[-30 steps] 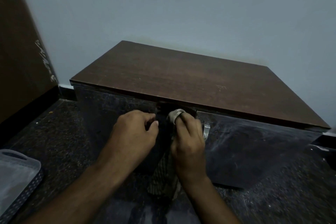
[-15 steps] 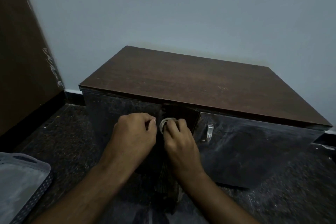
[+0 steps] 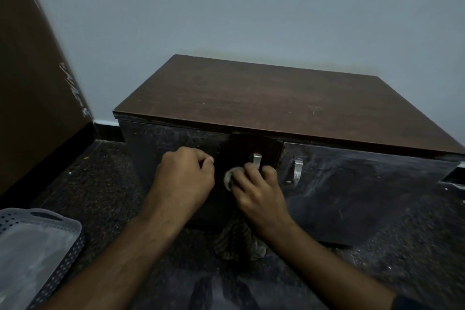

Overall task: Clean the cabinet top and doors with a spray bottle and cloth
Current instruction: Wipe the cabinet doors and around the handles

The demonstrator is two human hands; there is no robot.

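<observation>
Cabinet (image 3: pixel 276 103) against the wall (image 3: pixel 251 7), tray (image 3: pixel 37 241) on the floor (image 3: pixel 100 184) to its left.

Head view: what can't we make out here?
- Left hand: fingers curled toward the left door; what they grip is hidden behind the hand.
- Left door handle: lower part covered by the right hand and cloth.
- Spray bottle: not in view.
- Basket: cut off by the frame's left edge.
- Cabinet top: too dim to judge cleanliness.
</observation>
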